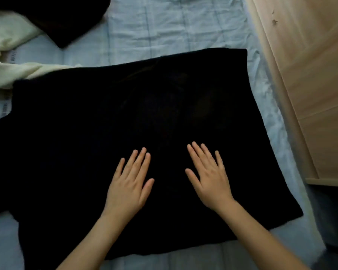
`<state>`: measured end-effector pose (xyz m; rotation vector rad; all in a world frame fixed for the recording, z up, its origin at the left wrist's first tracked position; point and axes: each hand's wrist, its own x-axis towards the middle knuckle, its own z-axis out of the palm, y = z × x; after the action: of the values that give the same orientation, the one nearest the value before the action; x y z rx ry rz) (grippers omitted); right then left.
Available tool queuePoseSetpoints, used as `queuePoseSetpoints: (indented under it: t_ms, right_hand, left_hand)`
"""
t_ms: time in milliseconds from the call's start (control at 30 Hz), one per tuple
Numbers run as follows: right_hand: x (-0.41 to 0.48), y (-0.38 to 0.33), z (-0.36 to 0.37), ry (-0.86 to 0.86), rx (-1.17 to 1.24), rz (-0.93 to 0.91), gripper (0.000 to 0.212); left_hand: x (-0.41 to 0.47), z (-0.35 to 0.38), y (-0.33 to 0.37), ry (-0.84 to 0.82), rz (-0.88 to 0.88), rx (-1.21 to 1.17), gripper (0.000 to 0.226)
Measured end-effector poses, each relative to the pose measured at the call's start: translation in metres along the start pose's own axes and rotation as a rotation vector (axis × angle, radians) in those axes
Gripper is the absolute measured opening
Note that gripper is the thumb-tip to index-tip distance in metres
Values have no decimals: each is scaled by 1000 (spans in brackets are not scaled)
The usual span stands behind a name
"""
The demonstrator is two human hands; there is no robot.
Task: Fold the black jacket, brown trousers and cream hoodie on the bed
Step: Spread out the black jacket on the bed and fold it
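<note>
- Soft, limp black fabric jacket (125, 114) lies flat on the pale blue sheeted bed (183, 26).
- Our left hand (128, 184) and right hand (210, 178) rest flat, fingers spread, gripping nothing.
- Likely light; we'd pinch its edges.

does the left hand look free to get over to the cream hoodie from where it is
Probably yes. The left hand lies flat and open on the black jacket, holding nothing, and the cream hoodie lies uncovered at the bed's far left, with only flat jacket between. It looks like a long stretch, though.
</note>
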<state>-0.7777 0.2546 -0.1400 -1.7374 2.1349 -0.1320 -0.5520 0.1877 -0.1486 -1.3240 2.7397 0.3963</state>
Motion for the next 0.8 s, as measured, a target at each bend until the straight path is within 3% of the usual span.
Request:
queuePoseSetpoints:
  t_ms: [200, 333, 400, 467, 567, 667, 800]
  right_hand:
    - [0, 3, -2, 8, -49, -12, 58]
    - [-54, -6, -15, 13, 150, -2, 51]
    - [-101, 1, -15, 55, 147, -6, 54]
    - [-145, 22, -16, 133, 82, 15, 63]
    - [-187, 69, -18, 85, 22, 20, 76]
    - [-193, 106, -18, 49, -13, -55, 80]
    - [-165, 127, -22, 96, -86, -140, 63]
  left_hand:
    - [-1, 4, 1, 3, 3, -19, 66]
    - [-12, -24, 22, 53, -41, -127, 60]
    - [-34, -32, 48, 133, 79, -189, 61]
    - [-65, -25, 80, 171, 322, -162, 63]
    - [-89, 3, 115, 92, 511, -20, 69]
    - [-91, 29, 135, 77, 401, 39, 73]
    - [-88, 43, 147, 197, 293, 2, 58]
